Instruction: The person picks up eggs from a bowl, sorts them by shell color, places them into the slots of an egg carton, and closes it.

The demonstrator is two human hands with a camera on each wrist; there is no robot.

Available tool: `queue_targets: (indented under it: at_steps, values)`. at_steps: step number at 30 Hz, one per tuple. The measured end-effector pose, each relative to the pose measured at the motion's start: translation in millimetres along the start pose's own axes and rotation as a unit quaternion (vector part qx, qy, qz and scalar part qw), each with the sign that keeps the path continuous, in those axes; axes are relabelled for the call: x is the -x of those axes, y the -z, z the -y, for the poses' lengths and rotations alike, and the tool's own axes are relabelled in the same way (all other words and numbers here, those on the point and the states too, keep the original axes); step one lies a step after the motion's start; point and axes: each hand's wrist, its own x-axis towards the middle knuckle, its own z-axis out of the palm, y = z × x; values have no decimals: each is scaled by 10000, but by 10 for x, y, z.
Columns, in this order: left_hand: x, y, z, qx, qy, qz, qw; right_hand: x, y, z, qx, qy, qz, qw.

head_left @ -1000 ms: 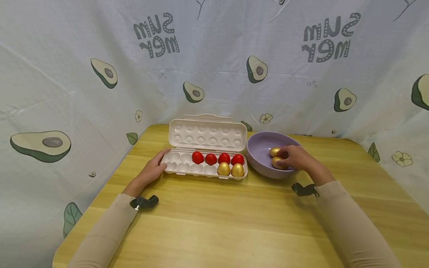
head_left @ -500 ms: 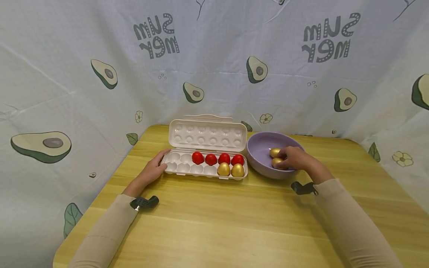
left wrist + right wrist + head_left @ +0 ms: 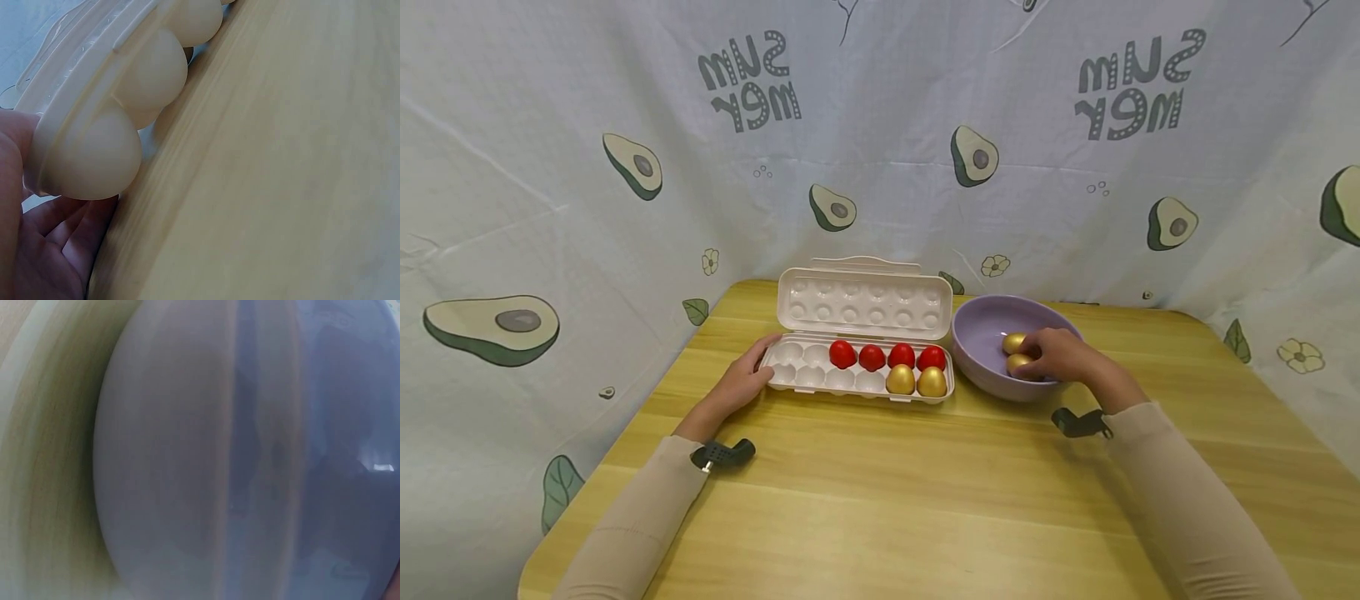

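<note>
My left hand grips the left end of a pale egg carton, whose lid stands open behind it. The left wrist view shows my thumb at the carton's rim and fingers under its rounded cups. Four red eggs fill the right part of the back row; two golden eggs sit at the right of the front row. Inside the purple bowl, my right hand pinches a golden egg. Another golden egg lies just behind it. Bowl wall fills the right wrist view.
Carton and bowl stand side by side near the back of the wooden table. An avocado-print curtain hangs right behind. The raised lid reaches up close to it.
</note>
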Motion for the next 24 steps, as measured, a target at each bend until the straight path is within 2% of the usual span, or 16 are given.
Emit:
queue_targets:
  at_steps: [3, 8, 11, 13, 20, 24]
  values:
    - [16, 5, -52, 50, 33, 17, 10000, 4, -9, -10, 50, 29, -71, 10000]
    - [-53, -6, 176, -39, -17, -49, 10000, 0, -16, -16, -15, 95, -175, 9998]
    - [-56, -3, 174, -99, 9, -57, 9999, -1, -25, -12, -127, 98, -251, 9996]
    - [-46, 0, 143, -79, 23, -56, 10000, 3, -28, -6, -149, 138, -328, 9993]
    - [48, 9, -146, 163, 5, 21, 9999, 16, -51, 3, -169, 280, -690, 9971]
    - [64, 13, -194, 82, 41, 44, 9999, 9, -65, -7, -284, 297, -888, 9952]
